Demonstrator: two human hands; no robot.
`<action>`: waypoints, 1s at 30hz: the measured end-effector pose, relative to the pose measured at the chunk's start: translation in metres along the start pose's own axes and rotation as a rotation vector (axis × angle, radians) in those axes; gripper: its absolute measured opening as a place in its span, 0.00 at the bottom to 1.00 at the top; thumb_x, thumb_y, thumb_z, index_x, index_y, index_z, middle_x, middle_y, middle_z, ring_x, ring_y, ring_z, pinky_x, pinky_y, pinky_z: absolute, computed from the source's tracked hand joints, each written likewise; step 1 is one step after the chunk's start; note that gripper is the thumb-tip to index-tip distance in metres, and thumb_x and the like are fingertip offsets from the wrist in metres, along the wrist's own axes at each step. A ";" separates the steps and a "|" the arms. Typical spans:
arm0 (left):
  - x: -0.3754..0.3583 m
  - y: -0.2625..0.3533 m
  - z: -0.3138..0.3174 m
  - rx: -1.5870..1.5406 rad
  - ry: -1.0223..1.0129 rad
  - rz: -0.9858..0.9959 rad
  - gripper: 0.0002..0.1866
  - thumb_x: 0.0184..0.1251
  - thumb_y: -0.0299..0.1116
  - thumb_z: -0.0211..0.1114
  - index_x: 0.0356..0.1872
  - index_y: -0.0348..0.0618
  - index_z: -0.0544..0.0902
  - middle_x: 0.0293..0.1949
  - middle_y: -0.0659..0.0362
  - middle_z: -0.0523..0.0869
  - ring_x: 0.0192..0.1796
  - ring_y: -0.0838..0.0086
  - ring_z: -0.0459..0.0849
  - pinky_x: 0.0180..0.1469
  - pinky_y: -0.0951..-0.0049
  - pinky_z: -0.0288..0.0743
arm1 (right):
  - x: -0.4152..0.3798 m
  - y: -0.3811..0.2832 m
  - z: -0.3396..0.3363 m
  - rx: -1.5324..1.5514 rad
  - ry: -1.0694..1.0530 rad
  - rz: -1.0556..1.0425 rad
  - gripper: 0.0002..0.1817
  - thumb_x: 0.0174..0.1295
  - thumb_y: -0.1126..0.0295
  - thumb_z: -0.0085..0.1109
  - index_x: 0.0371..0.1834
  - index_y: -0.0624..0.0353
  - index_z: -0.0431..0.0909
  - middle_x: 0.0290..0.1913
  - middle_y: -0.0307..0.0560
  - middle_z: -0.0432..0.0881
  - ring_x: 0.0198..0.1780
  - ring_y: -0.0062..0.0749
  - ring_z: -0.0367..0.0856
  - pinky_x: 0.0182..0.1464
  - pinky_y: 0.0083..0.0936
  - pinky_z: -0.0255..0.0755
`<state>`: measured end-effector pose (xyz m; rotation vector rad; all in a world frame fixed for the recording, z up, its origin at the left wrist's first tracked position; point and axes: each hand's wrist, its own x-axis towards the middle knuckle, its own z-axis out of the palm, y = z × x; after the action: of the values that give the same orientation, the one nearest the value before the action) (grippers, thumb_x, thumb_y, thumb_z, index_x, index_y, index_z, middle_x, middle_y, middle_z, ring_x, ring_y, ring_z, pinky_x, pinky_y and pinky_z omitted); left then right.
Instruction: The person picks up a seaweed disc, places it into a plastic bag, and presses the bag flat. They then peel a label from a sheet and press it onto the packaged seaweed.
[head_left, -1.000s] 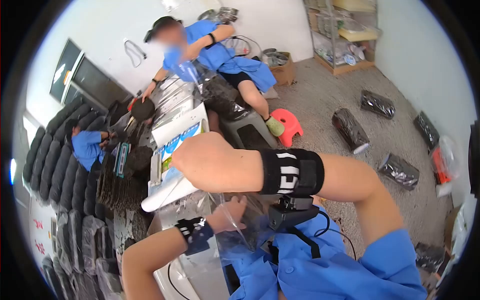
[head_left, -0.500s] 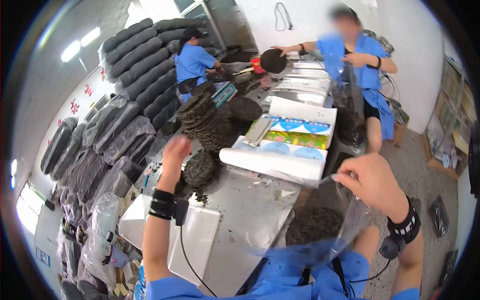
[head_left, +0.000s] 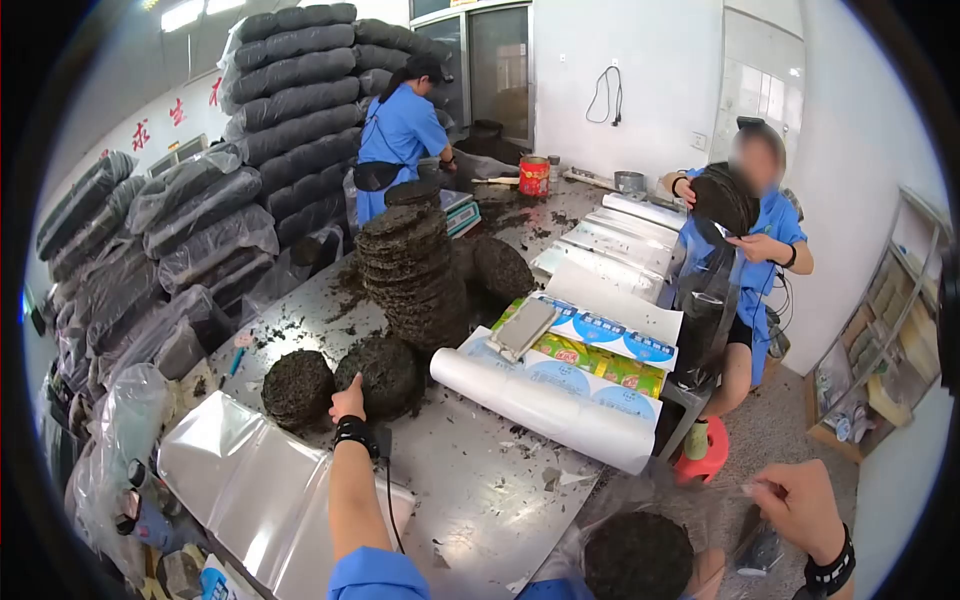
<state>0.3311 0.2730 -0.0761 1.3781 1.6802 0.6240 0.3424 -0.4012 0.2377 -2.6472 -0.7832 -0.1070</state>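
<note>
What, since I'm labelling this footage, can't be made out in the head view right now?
All in the head view:
Bag: lower end, cut off by the bottom edge.
Left hand: some fingers, hidden by the hand itself, so its grip is unclear.
Scale: partly hidden behind the stack; any reading is too small.
Labels: fine print, too small to read.

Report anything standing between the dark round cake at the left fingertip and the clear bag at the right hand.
Nothing visible blocks a path across the tabletop from cake to bag, if it passes the near side of the white roll.
</note>
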 end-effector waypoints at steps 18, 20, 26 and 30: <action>0.129 -0.006 -0.163 -0.793 -0.043 0.164 0.31 0.50 0.38 0.76 0.51 0.25 0.77 0.50 0.48 0.83 0.48 0.61 0.84 0.51 0.63 0.78 | 0.021 -0.023 0.027 0.263 -0.106 0.149 0.06 0.56 0.78 0.58 0.24 0.69 0.79 0.14 0.40 0.75 0.16 0.19 0.77 0.20 0.17 0.66; 0.157 -0.039 -0.157 -0.705 -0.093 0.119 0.37 0.49 0.41 0.77 0.56 0.26 0.75 0.55 0.48 0.81 0.51 0.60 0.83 0.53 0.64 0.77 | 0.017 -0.025 0.028 0.242 -0.094 0.144 0.06 0.56 0.78 0.58 0.25 0.69 0.79 0.14 0.40 0.76 0.16 0.19 0.77 0.20 0.17 0.66; 0.108 -0.022 -0.157 -0.866 -0.490 -0.051 0.29 0.57 0.48 0.71 0.57 0.44 0.78 0.55 0.54 0.83 0.57 0.58 0.81 0.62 0.49 0.69 | 0.011 -0.036 0.018 0.150 -0.074 0.160 0.05 0.56 0.78 0.59 0.26 0.69 0.80 0.14 0.42 0.77 0.16 0.20 0.77 0.21 0.16 0.68; 0.127 -0.021 -0.141 -0.874 -0.503 -0.124 0.27 0.51 0.41 0.72 0.54 0.44 0.79 0.53 0.54 0.84 0.57 0.58 0.80 0.66 0.57 0.66 | 0.005 -0.022 0.019 0.069 -0.046 0.093 0.04 0.55 0.78 0.59 0.27 0.69 0.80 0.16 0.44 0.79 0.17 0.21 0.79 0.23 0.17 0.69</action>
<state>0.1971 0.4072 -0.0586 0.6996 0.8927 0.7372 0.3338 -0.3742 0.2279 -2.6237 -0.6642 0.0054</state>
